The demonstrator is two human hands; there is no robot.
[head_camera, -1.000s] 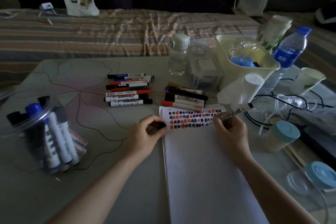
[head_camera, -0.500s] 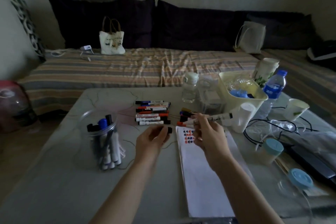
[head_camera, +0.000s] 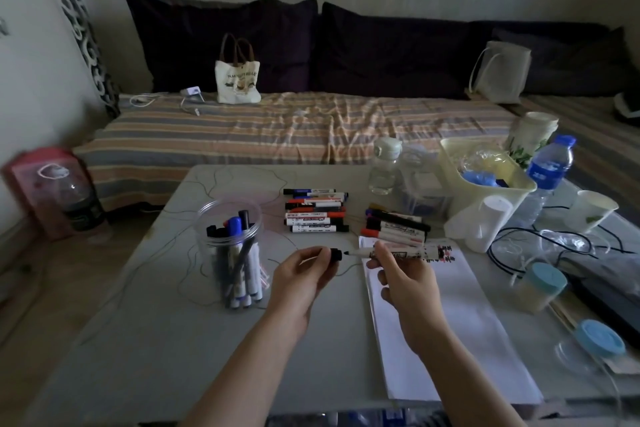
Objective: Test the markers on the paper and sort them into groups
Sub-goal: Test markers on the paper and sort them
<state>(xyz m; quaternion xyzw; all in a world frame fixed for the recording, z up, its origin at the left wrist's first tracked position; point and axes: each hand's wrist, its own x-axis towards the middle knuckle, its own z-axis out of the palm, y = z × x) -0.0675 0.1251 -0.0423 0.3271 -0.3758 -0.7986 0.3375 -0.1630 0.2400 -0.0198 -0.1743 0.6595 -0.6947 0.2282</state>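
Between pinching left hand (head_camera: pixel 304 274) and right hand (head_camera: pixel 403 274), cap (head_camera: pixel 335 254) facing marker (head_camera: pixel 398 254) tip.

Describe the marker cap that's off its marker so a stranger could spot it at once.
Start at the clear tub of markers on the grey table, then look right to the two raised hands. The black cap is pinched in the left hand, facing the marker tip. It alone sits on no marker.
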